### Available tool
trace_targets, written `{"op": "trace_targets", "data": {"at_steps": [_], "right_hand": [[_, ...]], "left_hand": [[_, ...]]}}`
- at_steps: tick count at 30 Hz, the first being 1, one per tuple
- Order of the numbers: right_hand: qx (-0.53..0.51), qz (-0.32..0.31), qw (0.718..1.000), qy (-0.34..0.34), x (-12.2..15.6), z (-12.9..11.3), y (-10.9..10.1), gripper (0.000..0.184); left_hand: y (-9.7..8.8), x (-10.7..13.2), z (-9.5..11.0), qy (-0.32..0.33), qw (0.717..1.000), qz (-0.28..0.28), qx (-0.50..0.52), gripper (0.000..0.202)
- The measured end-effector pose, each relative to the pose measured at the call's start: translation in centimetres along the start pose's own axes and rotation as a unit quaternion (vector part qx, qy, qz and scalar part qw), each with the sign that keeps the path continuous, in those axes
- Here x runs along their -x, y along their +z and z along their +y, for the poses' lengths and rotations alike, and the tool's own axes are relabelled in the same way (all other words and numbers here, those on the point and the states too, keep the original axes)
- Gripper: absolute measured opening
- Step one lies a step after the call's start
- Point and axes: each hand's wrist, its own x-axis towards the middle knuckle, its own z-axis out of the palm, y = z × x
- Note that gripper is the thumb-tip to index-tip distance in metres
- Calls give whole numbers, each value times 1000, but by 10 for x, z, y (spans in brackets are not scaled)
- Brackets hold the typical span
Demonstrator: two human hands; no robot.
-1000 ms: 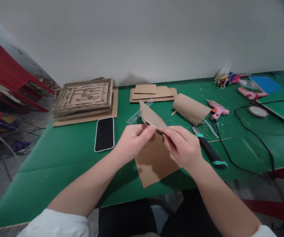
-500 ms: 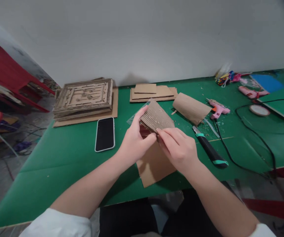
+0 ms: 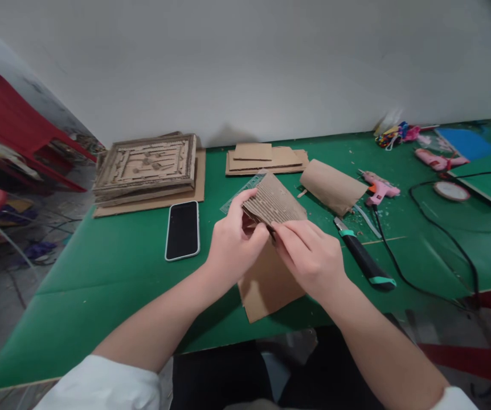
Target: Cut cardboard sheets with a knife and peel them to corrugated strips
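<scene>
Between my hands is a piece of corrugated cardboard point(image 3: 276, 199), its ridged side facing up and tilted above the table. My left hand point(image 3: 237, 236) grips its left edge, fingers behind and thumb at the near edge. At the near edge, my right hand point(image 3: 311, 253) pinches it with thumb and fingertips, close to my left thumb. What lies under the fingertips is partly hidden. Below lies a flat brown cardboard sheet point(image 3: 269, 287). A clear plastic ruler point(image 3: 233, 196) shows behind my left fingers.
Left of my hands are a phone point(image 3: 183, 230) and a stack of framed cardboard panels point(image 3: 147, 168). Cardboard pieces point(image 3: 266, 159) lie behind. To the right are rolled brown paper point(image 3: 333, 185), a utility knife point(image 3: 365, 256), a pink glue gun point(image 3: 381, 189) with a black cable, and tape point(image 3: 451, 191).
The view has shifted slightly. Both hands keep nearly the same hold on the corrugated cardboard, which is tilted a little flatter.
</scene>
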Motion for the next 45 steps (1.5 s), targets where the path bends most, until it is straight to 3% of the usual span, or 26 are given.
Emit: {"op": "trace_targets", "data": {"at_steps": [14,19,23,27,31,34,41,45], "right_hand": [[-4,8,1000,14,-2,-1,-1,15],[-4,4,999,37,-3,0,-1,17],[6,16,998,63,-3,0,-1,25],[-15,59,996,63,0,-3,-1,29],[-19,97,993,68,2,-8,1,23],[-20,99,992,75,1,-9,2,15],[-41,74,991,107,-4,-11,-7,12],[-46,94,987,120,-6,-15,-14,14]], "left_hand": [[-3,-6,-5,-42,997,18,60,30],[-3,-6,0,-90,979,-17,181,30],[0,3,9,-77,968,-51,234,34],[0,14,16,-31,977,-42,208,41],[0,20,19,-35,985,-33,167,61],[-1,20,18,-32,991,-34,123,64],[-2,18,14,4,999,-9,40,31],[0,22,14,55,998,-16,-29,30]]}}
